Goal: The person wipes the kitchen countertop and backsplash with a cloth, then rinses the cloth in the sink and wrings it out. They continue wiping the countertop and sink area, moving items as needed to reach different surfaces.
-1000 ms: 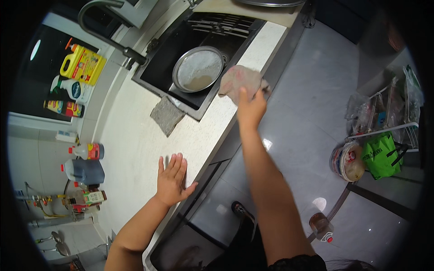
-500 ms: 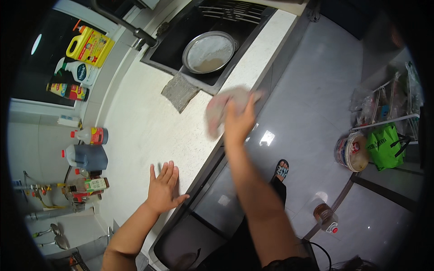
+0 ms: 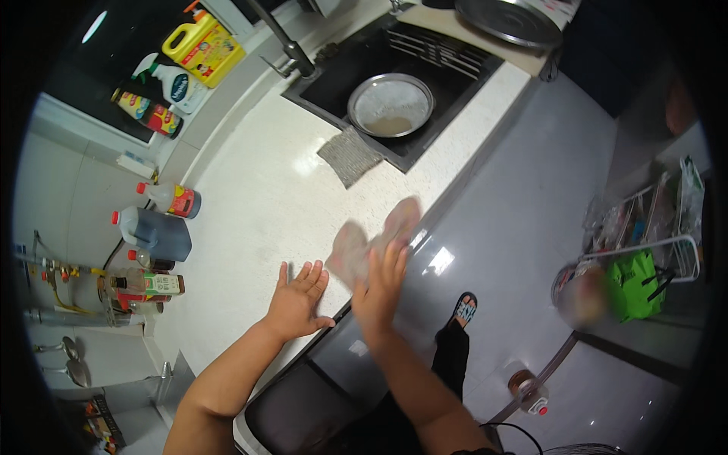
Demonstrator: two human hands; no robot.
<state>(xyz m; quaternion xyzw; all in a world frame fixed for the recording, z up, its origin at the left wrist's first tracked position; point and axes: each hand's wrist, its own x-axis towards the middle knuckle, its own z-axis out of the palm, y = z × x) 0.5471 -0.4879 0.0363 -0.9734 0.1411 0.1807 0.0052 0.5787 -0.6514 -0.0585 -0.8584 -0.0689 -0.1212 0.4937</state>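
Observation:
My left hand [image 3: 299,305] lies on the white countertop [image 3: 243,205] near its front edge, fingers stretched out and nothing in it. Just to its right, my right hand [image 3: 381,292] has a pinkish-grey cloth [image 3: 350,246], blurred by motion, and holds it against the counter by the edge. The cloth fans out in two lobes beyond my fingers. Farther off, a grey woven rag [image 3: 349,157] lies flat beside the dark sink [image 3: 322,97]. In the sink stands a round metal basin [image 3: 393,104] with whitish, foamy water.
Sauce bottles and a large jug [image 3: 155,233] line the counter's left side. A yellow detergent jug [image 3: 205,51] and a spray bottle [image 3: 176,85] stand on the window ledge. On the floor at right are a green bag [image 3: 635,284] and a bottle with a red cap [image 3: 528,390].
My right hand has drawn the cloth back along the counter edge, closer to my left hand. My left hand still lies flat on the counter. The view has shifted.

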